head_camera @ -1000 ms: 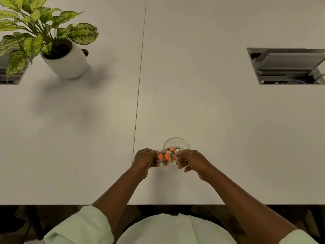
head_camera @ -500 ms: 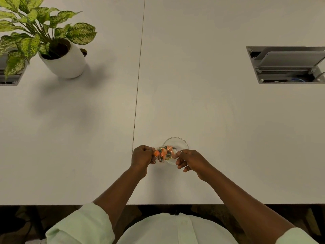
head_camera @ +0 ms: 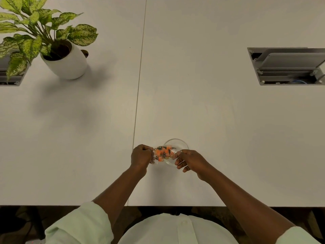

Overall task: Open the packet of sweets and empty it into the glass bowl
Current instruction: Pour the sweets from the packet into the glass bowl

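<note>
Packet of sweets (head_camera: 163, 153) stretched sideways between the two hands, above the near left part of the glass bowl (head_camera: 182, 144) and partly in front of it. Left hand (head_camera: 141, 156) curled into a fist, gripping the packet's left end. Right hand (head_camera: 190, 160) pinching the packet's right end between thumb and forefinger, other fingers (head_camera: 181, 164) loosely bent below. Clear wrapper, with orange and dark pieces bunched inside; whether torn yet, impossible to tell.

Bowl standing on the white table (head_camera: 228, 120), close to the near edge and just right of the seam (head_camera: 139, 85) between the two tabletops. Far rim clear to see, near rim hidden behind packet and right hand. Nothing discernible in the visible part of the bowl.

At the far left, a white pot (head_camera: 68, 66) holding dark soil and a plant (head_camera: 35, 32) with speckled green leaves, well apart from the hands. Behind it, at the left edge, part of a grey recessed box (head_camera: 10, 74), half covered by leaves. At the far right, a second recessed cable box (head_camera: 288, 67) with its grey lid tilted up, a bit of blue cable showing inside. Pale green rolled sleeves (head_camera: 79, 226) at the bottom corners.
</note>
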Motion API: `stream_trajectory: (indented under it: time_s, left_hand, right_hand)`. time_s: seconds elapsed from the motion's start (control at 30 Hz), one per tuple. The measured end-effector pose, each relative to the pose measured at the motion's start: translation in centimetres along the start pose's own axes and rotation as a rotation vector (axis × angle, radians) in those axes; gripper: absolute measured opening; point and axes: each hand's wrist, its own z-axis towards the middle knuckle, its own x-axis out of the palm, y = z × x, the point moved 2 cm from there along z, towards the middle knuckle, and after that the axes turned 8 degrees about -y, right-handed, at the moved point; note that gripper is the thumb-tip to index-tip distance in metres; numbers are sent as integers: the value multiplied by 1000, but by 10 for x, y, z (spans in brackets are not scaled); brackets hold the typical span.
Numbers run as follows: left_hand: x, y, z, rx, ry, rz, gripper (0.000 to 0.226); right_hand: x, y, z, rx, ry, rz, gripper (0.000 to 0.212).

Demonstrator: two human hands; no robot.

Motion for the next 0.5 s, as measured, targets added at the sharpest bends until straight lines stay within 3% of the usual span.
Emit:
stream_trajectory:
  time_s: [0.5]
  left_hand:
    - [-3,-4,0,20,-43,-31,13]
  right_hand:
    - [0,5,1,-21,11,-20,25]
